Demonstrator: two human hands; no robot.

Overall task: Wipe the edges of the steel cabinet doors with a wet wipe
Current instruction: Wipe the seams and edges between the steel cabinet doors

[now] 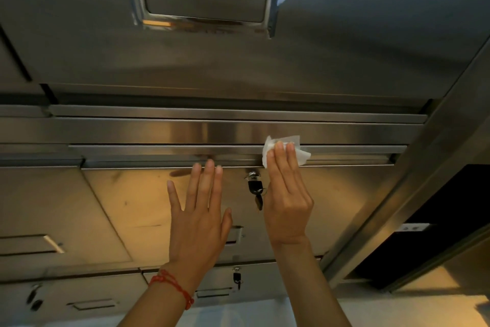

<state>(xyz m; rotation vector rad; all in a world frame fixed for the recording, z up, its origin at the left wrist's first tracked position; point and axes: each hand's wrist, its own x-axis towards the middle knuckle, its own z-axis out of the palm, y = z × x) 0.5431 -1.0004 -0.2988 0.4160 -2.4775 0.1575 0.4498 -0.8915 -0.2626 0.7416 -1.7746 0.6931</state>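
Both hands work apart: the right hand (pixel 287 194) presses its flat fingers on the wet wipe (pixel 285 150), pinning it against the top edge of the steel cabinet door (pixel 138 202), just above the key (pixel 256 189) in its lock. Spread open and holding nothing, the left hand (pixel 198 220) lies flat on the door face, probably to steady the panel so the edge takes the wiping pressure.

1. Our right hand (pixel 287 194) hides part of the wet wipe (pixel 285 149) and the keys (pixel 256 191).
2. Our left hand (pixel 198 220) covers most of a recessed handle (pixel 236 234).
3. The top edge cuts off the upper door's frame (pixel 204 19).
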